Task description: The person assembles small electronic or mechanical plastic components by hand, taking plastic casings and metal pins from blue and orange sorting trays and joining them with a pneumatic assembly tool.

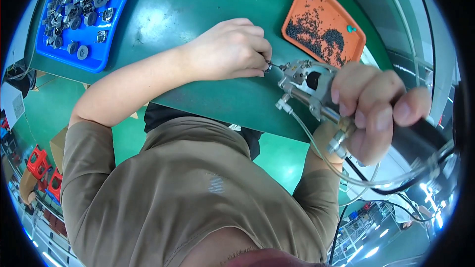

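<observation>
My left hand (232, 49) reaches over the green table, its fingers closed in a pinch on a small dark part (268, 66). Most of that part is hidden by the fingers. My right hand (378, 106) is wrapped round a pneumatic screwdriver (304, 96) with a metal head, a black grip and air tubing. The tool lies roughly level, its thin tip pointing left and meeting, or nearly meeting, the small part; contact cannot be made out. Beyond the tool stands an orange tray (309, 7) holding many tiny black pieces, seemingly screws, and two small blue-green bits.
At the far left is a blue tray (101, 54) heaped with grey round parts with metal fittings. Clear tubes (316, 148) and black cables (396, 188) trail from the tool on the right. Red stools (38, 162) stand on the floor past the green table (163, 20).
</observation>
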Available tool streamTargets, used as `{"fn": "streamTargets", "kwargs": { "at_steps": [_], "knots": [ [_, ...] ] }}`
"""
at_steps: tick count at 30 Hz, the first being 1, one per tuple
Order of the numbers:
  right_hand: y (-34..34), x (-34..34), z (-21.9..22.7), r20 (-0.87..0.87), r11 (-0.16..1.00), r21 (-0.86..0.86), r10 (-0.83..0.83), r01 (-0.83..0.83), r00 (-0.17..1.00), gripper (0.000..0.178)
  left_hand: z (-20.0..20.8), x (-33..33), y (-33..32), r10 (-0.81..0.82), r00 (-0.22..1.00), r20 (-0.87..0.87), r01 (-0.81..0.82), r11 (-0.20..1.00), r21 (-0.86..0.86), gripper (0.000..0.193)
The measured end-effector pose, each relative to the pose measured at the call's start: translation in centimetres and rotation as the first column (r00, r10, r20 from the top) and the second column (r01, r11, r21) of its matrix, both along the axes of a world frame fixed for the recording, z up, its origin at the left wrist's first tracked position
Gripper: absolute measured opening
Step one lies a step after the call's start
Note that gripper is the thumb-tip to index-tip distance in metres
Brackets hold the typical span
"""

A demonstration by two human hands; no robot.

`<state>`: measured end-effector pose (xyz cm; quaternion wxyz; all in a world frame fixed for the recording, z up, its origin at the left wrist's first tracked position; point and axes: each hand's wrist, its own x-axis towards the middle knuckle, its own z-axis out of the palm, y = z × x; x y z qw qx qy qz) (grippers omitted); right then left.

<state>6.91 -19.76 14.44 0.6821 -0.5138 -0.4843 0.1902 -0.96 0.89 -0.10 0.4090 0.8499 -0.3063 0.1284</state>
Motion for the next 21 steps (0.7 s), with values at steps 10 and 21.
{"fn": "streamTargets", "kwargs": {
  "at_steps": [10,21],
  "knots": [
    [-3.3,0.7,1.7,0.001,0.986,0.154,-0.061,0.061,0.998,0.025,-0.2,0.0,0.1,0.016,1.000,0.008,-0.016,1.000,0.010,0.016],
    [-2.9,1.1,0.3,-0.013,0.985,0.172,-0.017,0.019,1.000,0.022,-0.6,-0.1,-0.2,0.004,1.000,0.027,-0.004,1.000,-0.001,0.016]
  ]
}}
